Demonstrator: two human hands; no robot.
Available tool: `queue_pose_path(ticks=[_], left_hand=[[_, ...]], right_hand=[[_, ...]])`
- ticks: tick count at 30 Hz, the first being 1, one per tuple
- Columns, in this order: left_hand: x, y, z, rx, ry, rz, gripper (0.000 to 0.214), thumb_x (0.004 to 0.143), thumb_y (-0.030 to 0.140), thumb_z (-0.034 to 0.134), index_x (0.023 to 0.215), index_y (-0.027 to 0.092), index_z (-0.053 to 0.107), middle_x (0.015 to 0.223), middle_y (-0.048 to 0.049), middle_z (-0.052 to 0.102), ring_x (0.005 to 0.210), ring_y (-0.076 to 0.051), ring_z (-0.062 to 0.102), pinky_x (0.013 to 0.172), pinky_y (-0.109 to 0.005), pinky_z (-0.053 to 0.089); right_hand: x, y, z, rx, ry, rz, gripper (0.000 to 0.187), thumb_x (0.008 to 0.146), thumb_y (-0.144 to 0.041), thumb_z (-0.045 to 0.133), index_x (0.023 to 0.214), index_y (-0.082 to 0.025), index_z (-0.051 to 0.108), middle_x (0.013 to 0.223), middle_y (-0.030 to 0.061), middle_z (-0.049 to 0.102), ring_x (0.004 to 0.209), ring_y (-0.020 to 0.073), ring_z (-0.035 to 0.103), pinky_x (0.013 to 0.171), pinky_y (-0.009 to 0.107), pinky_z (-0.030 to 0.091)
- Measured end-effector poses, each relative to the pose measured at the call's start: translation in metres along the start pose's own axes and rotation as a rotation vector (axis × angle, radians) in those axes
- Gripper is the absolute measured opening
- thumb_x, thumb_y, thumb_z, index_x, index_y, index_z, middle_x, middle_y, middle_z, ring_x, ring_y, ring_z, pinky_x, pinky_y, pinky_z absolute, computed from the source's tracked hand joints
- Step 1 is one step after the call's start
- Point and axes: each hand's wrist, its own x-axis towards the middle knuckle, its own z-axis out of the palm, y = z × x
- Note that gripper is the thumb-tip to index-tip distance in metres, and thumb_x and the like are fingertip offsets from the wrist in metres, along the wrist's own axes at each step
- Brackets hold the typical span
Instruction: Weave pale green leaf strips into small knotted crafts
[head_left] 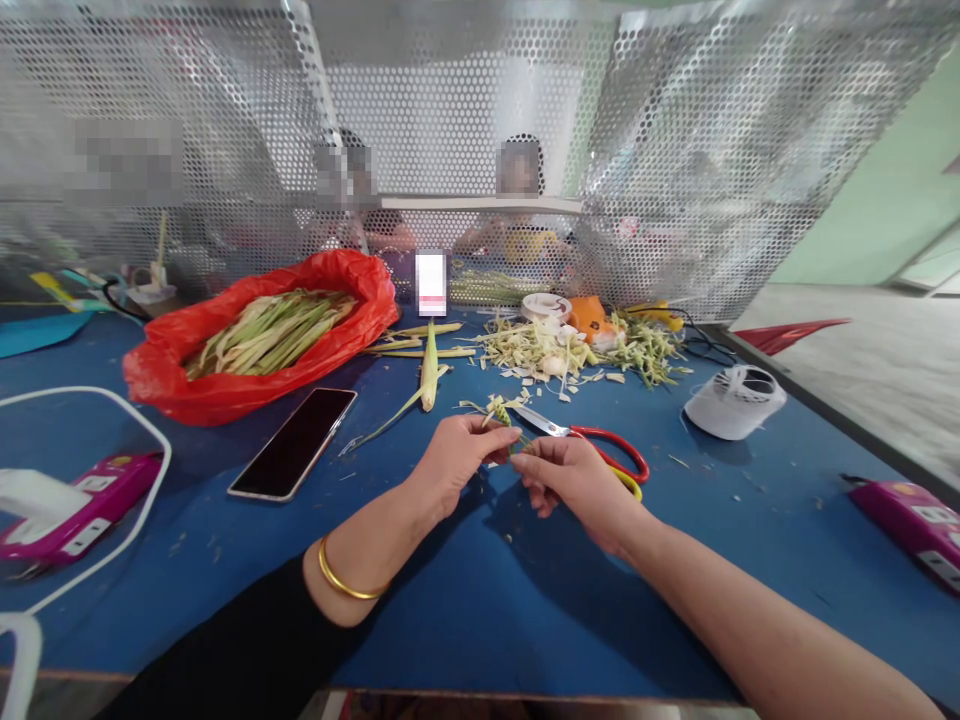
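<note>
Pinched in my left hand (465, 455) is a small green braided piece of leaf strip (501, 411), its patterned tip standing up above the fingers. My right hand (570, 478) closes its thumb and fingertips on the thin green end of the same piece, close beside the left fingertips. Just behind my right hand lies a pair of scissors (626, 446) with red and yellow handles, partly hidden by that hand. Beyond my left hand, a pale green husk leaf (429, 375) rests on the blue table (450, 610).
At the left, a red plastic bag (225, 395) holds long leaves, with a phone (294, 445) in front. Leaf scraps (536, 350) and a white tape roll (546, 306) sit behind. A white spool (735, 402) and purple power strips (911, 520) flank me. Two people sit behind the perforated screen (465, 110).
</note>
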Motion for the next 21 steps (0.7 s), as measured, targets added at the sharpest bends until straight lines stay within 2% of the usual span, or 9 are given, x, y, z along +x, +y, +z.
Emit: queue_pose_path(ticks=[10, 21], left_hand=[[0.003, -0.002, -0.003, 0.059, -0.005, 0.001, 0.033, 0.057, 0.043, 0.081, 0.062, 0.015, 0.066, 0.059, -0.0007, 0.061, 0.058, -0.012, 0.054, 0.063, -0.027, 0.045], [0.003, -0.003, -0.005, 0.043, -0.109, -0.042, 0.029, 0.067, 0.041, 0.078, 0.067, 0.015, 0.064, 0.064, -0.003, 0.068, 0.061, -0.014, 0.063, 0.065, -0.027, 0.048]], right_hand=[[-0.001, -0.003, -0.008, 0.108, -0.036, -0.055, 0.033, 0.064, -0.044, 0.075, 0.059, -0.018, 0.055, 0.051, -0.005, 0.052, 0.043, 0.0074, 0.048, 0.047, 0.023, 0.04], [-0.002, -0.006, -0.01, 0.027, -0.009, -0.127, 0.028, 0.068, -0.039, 0.07, 0.059, -0.019, 0.054, 0.048, -0.0047, 0.05, 0.043, 0.0082, 0.045, 0.048, 0.024, 0.037]])
